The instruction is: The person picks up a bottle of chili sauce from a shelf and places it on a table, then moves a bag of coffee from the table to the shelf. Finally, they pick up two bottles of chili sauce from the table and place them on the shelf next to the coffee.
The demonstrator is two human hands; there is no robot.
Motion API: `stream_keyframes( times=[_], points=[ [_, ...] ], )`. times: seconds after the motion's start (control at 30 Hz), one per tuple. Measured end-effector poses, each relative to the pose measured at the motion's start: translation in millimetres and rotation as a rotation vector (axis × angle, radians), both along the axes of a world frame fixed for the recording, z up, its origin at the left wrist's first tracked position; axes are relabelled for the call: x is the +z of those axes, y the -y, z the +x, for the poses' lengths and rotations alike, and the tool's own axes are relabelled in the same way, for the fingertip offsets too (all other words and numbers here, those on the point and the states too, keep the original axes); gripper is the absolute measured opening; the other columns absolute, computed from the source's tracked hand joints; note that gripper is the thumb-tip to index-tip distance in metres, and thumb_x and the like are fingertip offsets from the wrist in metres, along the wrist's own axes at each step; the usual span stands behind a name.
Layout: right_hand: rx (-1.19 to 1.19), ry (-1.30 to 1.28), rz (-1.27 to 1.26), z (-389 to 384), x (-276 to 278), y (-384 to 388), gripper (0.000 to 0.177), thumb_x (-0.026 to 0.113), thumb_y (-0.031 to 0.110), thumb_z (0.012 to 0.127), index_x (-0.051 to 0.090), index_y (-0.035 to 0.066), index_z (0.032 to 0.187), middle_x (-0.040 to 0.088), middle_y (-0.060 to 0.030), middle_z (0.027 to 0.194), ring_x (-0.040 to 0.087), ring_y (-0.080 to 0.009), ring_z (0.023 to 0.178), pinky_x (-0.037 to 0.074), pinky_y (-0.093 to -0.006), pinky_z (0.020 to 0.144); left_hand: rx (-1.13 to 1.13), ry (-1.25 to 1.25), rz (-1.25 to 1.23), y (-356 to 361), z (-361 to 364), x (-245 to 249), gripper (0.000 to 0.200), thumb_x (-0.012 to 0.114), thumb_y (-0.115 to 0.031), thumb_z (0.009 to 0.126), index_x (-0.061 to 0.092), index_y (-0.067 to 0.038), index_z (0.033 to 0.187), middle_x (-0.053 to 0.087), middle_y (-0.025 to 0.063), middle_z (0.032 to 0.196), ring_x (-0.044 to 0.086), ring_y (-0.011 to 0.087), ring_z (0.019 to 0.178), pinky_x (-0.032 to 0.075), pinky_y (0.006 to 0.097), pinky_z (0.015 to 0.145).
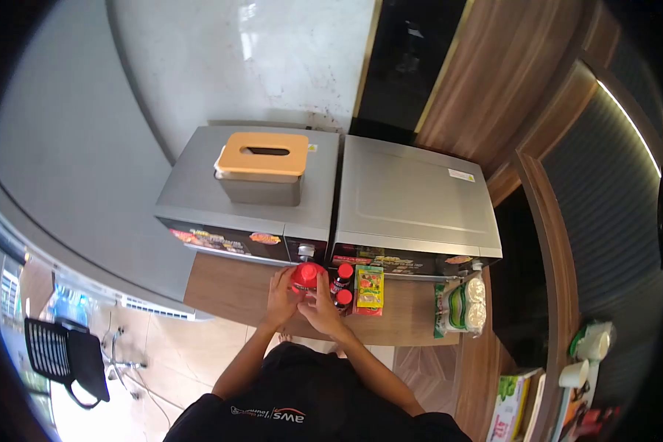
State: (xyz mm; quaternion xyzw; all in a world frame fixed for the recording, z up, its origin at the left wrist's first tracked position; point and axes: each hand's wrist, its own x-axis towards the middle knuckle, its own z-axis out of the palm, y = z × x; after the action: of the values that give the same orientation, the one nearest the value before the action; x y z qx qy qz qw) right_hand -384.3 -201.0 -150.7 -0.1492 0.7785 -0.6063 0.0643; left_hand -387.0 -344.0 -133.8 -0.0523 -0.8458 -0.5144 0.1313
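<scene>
Both my hands are wrapped around a red-capped bottle over the wooden counter, just in front of the two microwaves. My left hand grips its left side and my right hand holds its right side. To the right of my right hand stand two smaller red-capped bottles. Beside them lies a yellow-green packet.
Two grey microwaves sit side by side at the back of the counter, and a tissue box with an orange lid rests on the left one. A pack of cups lies at the right. Wooden cabinets rise on the right.
</scene>
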Motion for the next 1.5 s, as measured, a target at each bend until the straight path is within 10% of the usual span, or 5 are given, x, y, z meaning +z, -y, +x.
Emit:
stream_keyframes(
  times=[0.37,0.6,0.97,1.17,1.5],
  points=[
    [-0.230,0.033,0.297,10,30,20,0.083,0.067,0.014,0.083,0.011,-0.004,0.143,0.016,-0.0279,0.146,0.055,-0.0323,0.114,0.050,-0.0360,0.092,-0.282,-0.117,-0.263,30,-31,-5,0.071,0.078,-0.008,0.061,0.047,-0.004,0.124,0.045,0.0185,0.122,0.046,0.0389,0.111,0.043,0.0441,0.093],
    [-0.412,-0.119,0.430,37,35,37,0.075,0.068,0.013,0.082,0.022,-0.003,0.140,0.021,-0.0250,0.145,0.043,-0.0349,0.126,0.042,-0.0390,0.100,-0.382,0.127,0.123,35,-30,-57,0.064,0.078,-0.006,0.065,0.046,-0.007,0.120,0.059,0.0190,0.109,0.060,0.0393,0.098,0.049,0.0437,0.085],
    [-0.401,0.141,-0.470,67,70,41,0.059,0.060,-0.002,0.086,0.037,0.006,0.140,0.037,-0.0114,0.141,0.059,-0.0191,0.104,0.046,-0.0327,0.093,-0.398,0.212,0.142,49,-19,13,0.063,0.086,-0.010,0.054,0.057,-0.003,0.110,0.065,0.0133,0.102,0.064,0.0242,0.093,0.051,0.0358,0.083],
    [-0.665,-0.138,-0.074,104,109,23,0.057,0.072,0.011,0.081,0.047,0.004,0.131,0.053,-0.0096,0.124,0.054,-0.0174,0.109,0.044,-0.0340,0.092,-0.617,0.262,0.367,43,-8,78,0.064,0.089,-0.015,0.053,0.058,0.000,0.107,0.062,0.0087,0.099,0.060,0.0182,0.091,0.047,0.0325,0.086],
    [-0.828,0.034,-0.291,212,104,14,0.069,0.087,0.015,0.066,0.051,0.003,0.124,0.062,-0.0073,0.114,0.059,-0.0146,0.104,0.048,-0.0310,0.087,-1.192,0.260,0.614,-42,58,116,0.066,0.089,-0.016,0.054,0.059,0.001,0.110,0.061,0.0098,0.105,0.059,0.0188,0.098,0.047,0.0335,0.089]
  ],
)
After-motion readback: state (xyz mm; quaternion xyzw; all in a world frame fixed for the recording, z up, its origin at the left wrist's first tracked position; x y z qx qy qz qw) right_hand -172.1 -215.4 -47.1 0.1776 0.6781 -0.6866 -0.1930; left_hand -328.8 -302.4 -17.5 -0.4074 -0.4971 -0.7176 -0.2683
